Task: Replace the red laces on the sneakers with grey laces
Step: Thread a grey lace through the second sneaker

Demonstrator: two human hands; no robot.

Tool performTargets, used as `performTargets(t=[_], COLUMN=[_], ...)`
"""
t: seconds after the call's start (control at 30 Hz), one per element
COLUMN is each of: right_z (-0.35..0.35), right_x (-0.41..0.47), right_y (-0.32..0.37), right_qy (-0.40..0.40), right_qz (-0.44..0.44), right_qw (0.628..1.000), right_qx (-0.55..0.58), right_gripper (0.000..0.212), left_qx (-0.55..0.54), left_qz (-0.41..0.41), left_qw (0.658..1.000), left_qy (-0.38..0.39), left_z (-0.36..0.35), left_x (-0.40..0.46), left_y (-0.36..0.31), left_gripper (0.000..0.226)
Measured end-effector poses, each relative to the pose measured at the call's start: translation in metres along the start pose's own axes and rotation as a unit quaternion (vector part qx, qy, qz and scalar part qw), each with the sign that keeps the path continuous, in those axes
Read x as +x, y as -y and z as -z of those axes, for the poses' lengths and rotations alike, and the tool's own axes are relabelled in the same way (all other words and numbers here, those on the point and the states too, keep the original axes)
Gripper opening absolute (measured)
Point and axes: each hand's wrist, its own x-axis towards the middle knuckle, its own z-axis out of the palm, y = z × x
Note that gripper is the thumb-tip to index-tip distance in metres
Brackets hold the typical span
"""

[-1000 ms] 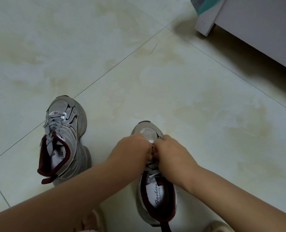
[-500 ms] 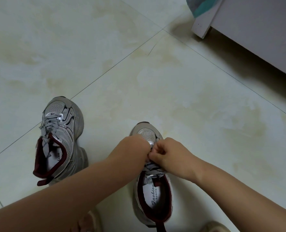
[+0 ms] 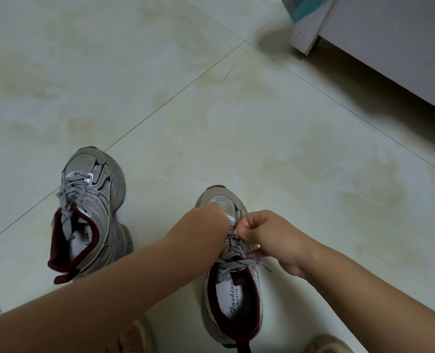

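**Lacing the second sneaker with a grey lace**

Tiled floor [image 3: 211, 110], pale, with a white cabinet [image 3: 394, 47] at the far right; left sneaker [image 3: 91, 212] standing apart, grey lace already threaded; right sneaker [image 3: 233, 289] under both hands. Right hand [image 3: 275, 240] pinches the grey lace [image 3: 239, 262] over the upper eyelets; left hand [image 3: 206, 225] meets it there, its fingers hidden, grip undeterminable. Step judged: tightening or tying near the end; next, both lace ends need even tension.

right sneaker [image 3: 233, 296]: grey lace [image 3: 239, 262], upright | left sneaker [image 3: 90, 215]: grey-laced, upright, floor
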Motion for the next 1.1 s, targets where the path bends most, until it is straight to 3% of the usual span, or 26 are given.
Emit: performTargets(t=[0.23,0.33,0.4,0.47,0.5,0.57,0.63,0.73,0.83,0.9,1.0,1.03,1.07,1.1], right_z=[-0.007,-0.003,-0.003,-0.004,-0.004,-0.003,-0.003,-0.005,-0.003,0.001,0.002,0.002,0.001,0.001], right_x=[0.002,0.004,0.003,0.002,0.001,0.002,0.001,0.0,-0.001,-0.001,-0.002,-0.002,-0.002,-0.003], right_y=[0.001,-0.006,-0.014,-0.02,-0.021,-0.02,-0.016,-0.009,-0.01,-0.014,-0.02,-0.021,-0.02,-0.019], right_qy=[0.003,-0.012,-0.016,-0.025,-0.029,-0.026,-0.014,-0.013,-0.01,0.0,0.009,0.009,0.005,-0.005], right_qz=[0.06,0.026,0.013,0.015,0.019,0.028,0.043,0.069,0.05,0.024,-0.009,-0.013,-0.012,-0.001], right_qw=[0.991,0.997,0.999,0.999,0.998,0.998,0.996,0.99,0.997,1.0,0.997,0.997,0.996,0.997], right_qx=[-0.117,-0.067,-0.048,-0.044,-0.044,-0.047,-0.076,-0.126,-0.057,0.015,0.073,0.082,0.083,0.072], right_gripper=[0.018,0.03,0.034,0.035,0.034,0.03,0.03,0.036,0.034,0.032,0.033,0.032,0.028,0.023], left_qx=[-0.046,-0.172,-0.341,-0.513,-0.552,-0.53,-0.44,-0.274,-0.256,-0.399,-0.647,-0.673,-0.672,-0.647], left_qz=[0.043,0.079,0.111,0.126,0.124,0.103,0.078,0.029,0.025,0.078,0.127,0.134,0.139,0.142], left_qw=[0.997,0.981,0.933,0.849,0.825,0.842,0.894,0.961,0.966,0.913,0.751,0.727,0.727,0.75], left_qy=[0.038,0.029,0.02,0.014,0.01,-0.005,-0.029,-0.033,-0.038,-0.028,0.01,0.015,0.012,-0.001], left_z=[0.0,-0.008,-0.017,-0.025,-0.029,-0.031,-0.023,-0.01,-0.016,-0.026,-0.038,-0.04,-0.04,-0.038], left_x=[-0.004,-0.009,-0.018,-0.03,-0.033,-0.031,-0.023,-0.014,-0.012,-0.016,-0.025,-0.025,-0.024,-0.023], left_y=[0.002,0.013,0.025,0.033,0.035,0.035,0.03,0.023,0.025,0.033,0.04,0.04,0.039,0.037], left_gripper=[0.015,0.016,0.02,0.028,0.029,0.026,0.018,0.023,0.028,0.028,0.03,0.031,0.029,0.024])
